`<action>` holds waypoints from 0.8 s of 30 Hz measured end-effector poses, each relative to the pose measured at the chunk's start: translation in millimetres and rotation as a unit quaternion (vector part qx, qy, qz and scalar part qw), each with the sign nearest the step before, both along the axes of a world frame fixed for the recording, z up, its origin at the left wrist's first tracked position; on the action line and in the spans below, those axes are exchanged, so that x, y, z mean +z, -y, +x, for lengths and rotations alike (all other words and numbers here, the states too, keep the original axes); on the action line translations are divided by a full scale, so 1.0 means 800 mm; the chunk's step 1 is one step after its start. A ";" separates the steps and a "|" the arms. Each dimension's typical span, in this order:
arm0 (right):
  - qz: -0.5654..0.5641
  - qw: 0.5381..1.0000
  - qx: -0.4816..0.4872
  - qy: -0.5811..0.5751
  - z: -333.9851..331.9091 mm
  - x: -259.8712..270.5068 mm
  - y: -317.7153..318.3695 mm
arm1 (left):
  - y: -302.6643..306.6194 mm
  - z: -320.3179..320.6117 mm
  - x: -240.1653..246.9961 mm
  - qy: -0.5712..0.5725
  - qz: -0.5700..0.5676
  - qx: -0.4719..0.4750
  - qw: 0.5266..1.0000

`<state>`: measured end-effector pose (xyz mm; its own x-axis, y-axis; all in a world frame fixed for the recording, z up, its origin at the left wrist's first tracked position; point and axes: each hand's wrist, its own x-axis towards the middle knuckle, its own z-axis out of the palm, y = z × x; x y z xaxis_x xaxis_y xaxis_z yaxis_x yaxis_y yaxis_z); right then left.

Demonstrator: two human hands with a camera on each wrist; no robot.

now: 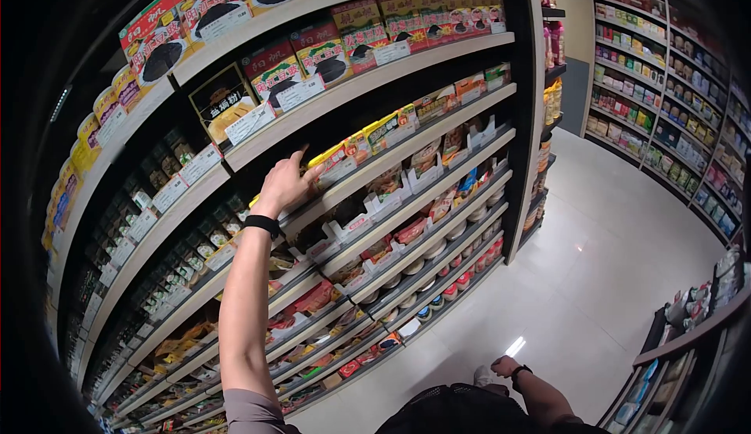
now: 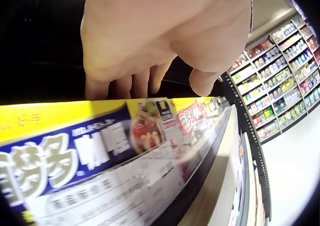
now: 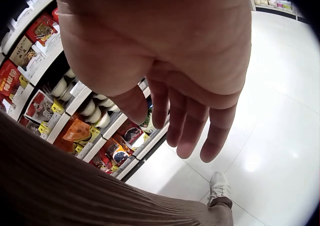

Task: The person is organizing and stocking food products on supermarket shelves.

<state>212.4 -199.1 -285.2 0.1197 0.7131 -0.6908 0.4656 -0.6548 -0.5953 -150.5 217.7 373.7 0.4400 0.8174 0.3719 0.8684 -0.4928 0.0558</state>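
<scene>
My left hand (image 1: pixel 285 185) reaches into a middle shelf, at a row of yellow-topped curry boxes (image 1: pixel 335 158). In the left wrist view the fingers (image 2: pixel 124 86) extend over the yellow top edge of a blue-and-yellow curry box (image 2: pixel 55 151), and their tips are hidden behind it. The thumb (image 2: pixel 202 81) is apart from them, right at the top edge farther along the row. Low beside my body hangs my right hand (image 3: pixel 165 71), holding nothing, its fingers loosely bent above the floor.
Boxes with dark food pictures (image 1: pixel 325 60) stand on the shelf above. Jars (image 1: pixel 207 234) line the shelves at left, and packets (image 1: pixel 411 230) fill those below. A shelf unit (image 1: pixel 704 309) stands at right. White floor tiles (image 1: pixel 579 254) run along the aisle.
</scene>
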 end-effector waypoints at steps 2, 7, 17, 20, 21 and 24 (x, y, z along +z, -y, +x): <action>0.018 0.999 0.030 0.018 -0.004 -0.015 0.000 | -0.004 0.025 0.004 0.017 -0.034 -0.004 0.999; -0.008 1.000 0.006 0.030 0.001 -0.025 0.060 | -0.024 0.037 -0.014 0.035 0.015 -0.072 0.997; -0.247 0.959 -0.141 0.003 0.021 -0.070 0.234 | -0.043 0.038 -0.002 -0.001 -0.071 -0.047 0.996; -0.228 0.958 -0.174 -0.024 0.013 -0.046 0.239 | -0.034 0.041 -0.001 0.030 -0.090 -0.036 0.995; -0.212 0.957 -0.192 -0.038 0.010 -0.036 0.233 | -0.051 0.036 -0.011 -0.013 -0.040 -0.054 0.998; -0.170 0.972 -0.162 -0.013 0.001 -0.038 0.203 | 0.003 0.056 -0.004 -0.015 0.105 -0.064 0.992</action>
